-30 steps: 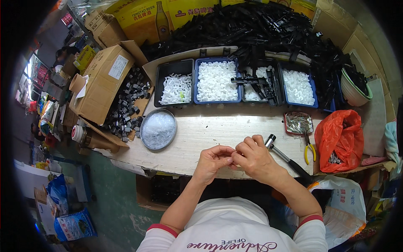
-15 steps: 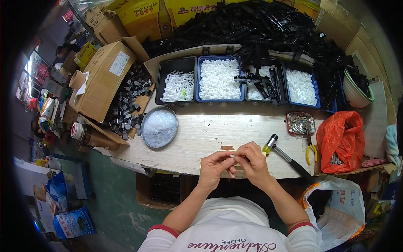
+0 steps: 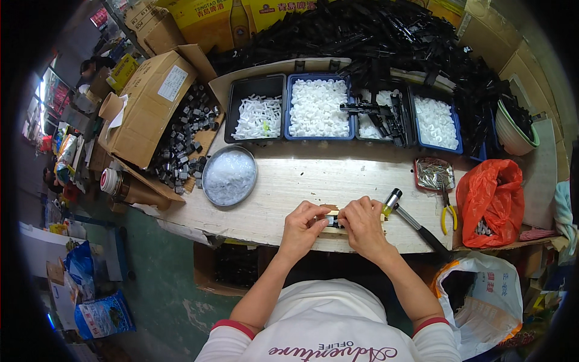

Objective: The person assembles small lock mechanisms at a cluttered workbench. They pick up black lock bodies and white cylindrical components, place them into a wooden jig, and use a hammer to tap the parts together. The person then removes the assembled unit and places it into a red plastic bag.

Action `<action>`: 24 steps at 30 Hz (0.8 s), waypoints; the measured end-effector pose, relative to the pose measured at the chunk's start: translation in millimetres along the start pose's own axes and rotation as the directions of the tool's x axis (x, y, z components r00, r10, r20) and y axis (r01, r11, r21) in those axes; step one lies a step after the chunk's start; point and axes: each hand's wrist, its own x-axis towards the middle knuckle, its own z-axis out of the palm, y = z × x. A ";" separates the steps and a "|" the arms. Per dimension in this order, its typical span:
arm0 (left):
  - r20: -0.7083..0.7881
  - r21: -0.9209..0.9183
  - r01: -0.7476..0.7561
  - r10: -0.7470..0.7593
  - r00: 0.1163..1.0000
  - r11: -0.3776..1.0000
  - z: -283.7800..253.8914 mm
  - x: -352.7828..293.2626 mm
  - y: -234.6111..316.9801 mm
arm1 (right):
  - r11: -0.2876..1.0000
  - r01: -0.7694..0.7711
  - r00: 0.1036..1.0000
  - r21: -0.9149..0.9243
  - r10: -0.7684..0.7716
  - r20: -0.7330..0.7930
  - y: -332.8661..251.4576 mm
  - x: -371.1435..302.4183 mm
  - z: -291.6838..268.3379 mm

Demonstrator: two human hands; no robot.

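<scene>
At the table's near edge, my left hand (image 3: 303, 228) and my right hand (image 3: 365, 227) are close together over a small light wooden block (image 3: 335, 231). A small grey and dark piece (image 3: 332, 222) shows between them on the block. My left thumb and fingers are pinched at the piece's left end. On its right side, my right fingers are bent down and closed; what they grip is hidden beneath them. Just right of my right hand lies a hammer (image 3: 416, 224) with a yellow and silver head and a black grip.
Behind the hands stand a round tray (image 3: 253, 189) of clear bits and bins (image 3: 320, 137) of white parts. Black parts (image 3: 386, 36) heap up at the back. To the right are a red dish (image 3: 417, 175) of metal pins, yellow-handled pliers (image 3: 449, 218) and a red bag (image 3: 490, 202).
Both hands have moved slightly forward and down from a raised pinch on a small white piece to the wooden block. The grey and dark piece now shows between them.
</scene>
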 end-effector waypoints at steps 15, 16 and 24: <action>0.367 0.763 -0.189 -0.173 0.914 0.619 11.3 44.8 44.7 | 0.987 -0.155 0.962 -0.041 0.141 -0.234 69.7 -6.5 -47.8; 0.422 0.781 -0.221 -0.233 0.876 0.584 12.2 54.8 49.9 | 0.958 -0.254 0.933 -0.135 0.206 -0.294 81.8 -6.0 -60.8; 0.235 0.815 -0.339 0.268 0.934 0.470 74.6 182.2 53.0 | 0.662 -0.466 0.881 -0.587 0.407 -0.240 149.9 -13.0 -90.0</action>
